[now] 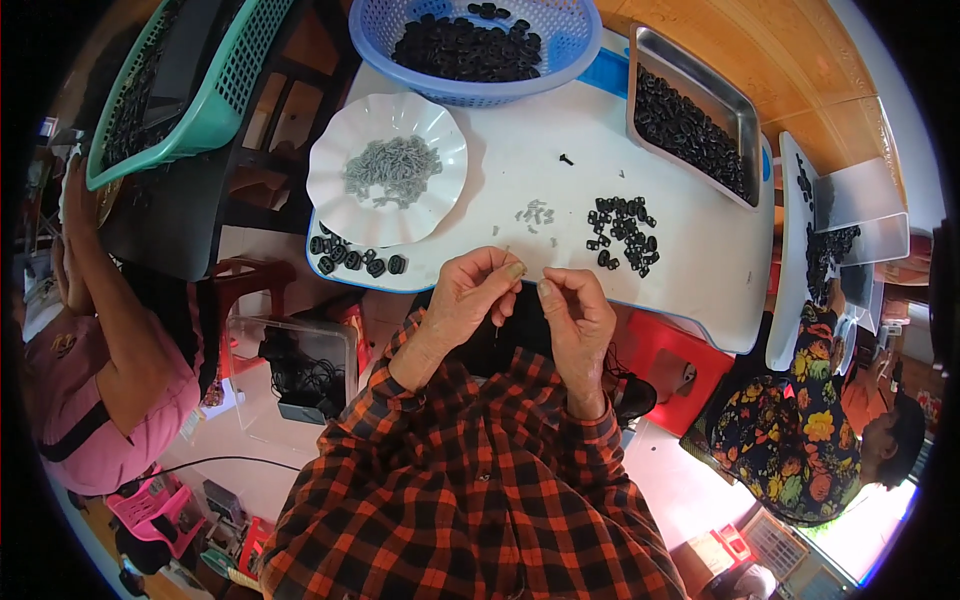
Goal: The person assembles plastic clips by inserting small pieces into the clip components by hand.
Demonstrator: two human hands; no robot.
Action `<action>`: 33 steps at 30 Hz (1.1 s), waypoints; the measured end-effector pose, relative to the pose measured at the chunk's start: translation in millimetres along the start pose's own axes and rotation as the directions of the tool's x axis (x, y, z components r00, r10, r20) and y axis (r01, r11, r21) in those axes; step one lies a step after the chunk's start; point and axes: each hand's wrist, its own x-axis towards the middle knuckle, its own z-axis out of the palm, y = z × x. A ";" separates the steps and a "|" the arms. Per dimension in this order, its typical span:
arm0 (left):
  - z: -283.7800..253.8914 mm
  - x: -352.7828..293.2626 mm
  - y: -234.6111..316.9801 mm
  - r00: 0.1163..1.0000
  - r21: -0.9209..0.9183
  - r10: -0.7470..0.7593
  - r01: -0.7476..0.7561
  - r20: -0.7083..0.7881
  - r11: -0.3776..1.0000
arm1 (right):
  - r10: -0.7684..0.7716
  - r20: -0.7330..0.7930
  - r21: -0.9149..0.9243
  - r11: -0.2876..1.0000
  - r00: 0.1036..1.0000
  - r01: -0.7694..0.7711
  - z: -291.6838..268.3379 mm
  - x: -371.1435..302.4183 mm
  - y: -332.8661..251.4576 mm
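Note:
My left hand [468, 297] is closed in a pinch just off the near edge of the white table [530, 150]. Something tiny sits at its fingertips, too small to name. Close beside it, my right hand [580, 322] is also pinched, thumb against forefinger; whatever it may hold is hidden. Beyond the hands lie a few small grey pieces [537, 212]. To their right is a loose pile of small black parts [622, 230]. A scalloped white plate [330, 190] on the left carries a heap of grey pieces [393, 168]. Several chunky black parts [352, 258] line the table edge below that plate.
A blue basket [365, 30] and a metal tray [640, 60], both with black parts, stand at the back. A green basket [215, 130] is at far left. One person in pink [120, 400] sits left, another in a flowered top [790, 430] works right. A red stool [680, 360] stands below the table.

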 end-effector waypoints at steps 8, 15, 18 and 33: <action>1.9 -6.8 -3.6 0.997 0.050 -0.019 0.016 0.073 0.999 | -0.156 0.083 -0.100 0.981 0.984 0.164 2.9 -1.9 -12.3; 7.6 -9.0 -9.9 0.990 0.084 0.100 -0.108 0.100 0.991 | 0.214 0.038 0.090 0.972 0.976 -0.216 -2.6 -9.0 -3.6; 11.0 -8.5 -10.3 0.962 0.227 0.236 -0.261 0.135 0.938 | 0.317 0.062 0.181 0.929 0.947 -0.323 -5.9 -10.7 0.8; 4.9 -15.1 -16.9 0.968 0.354 0.250 -0.234 0.000 0.906 | 0.142 -0.063 -0.145 0.978 0.988 -0.150 -25.8 -1.8 16.6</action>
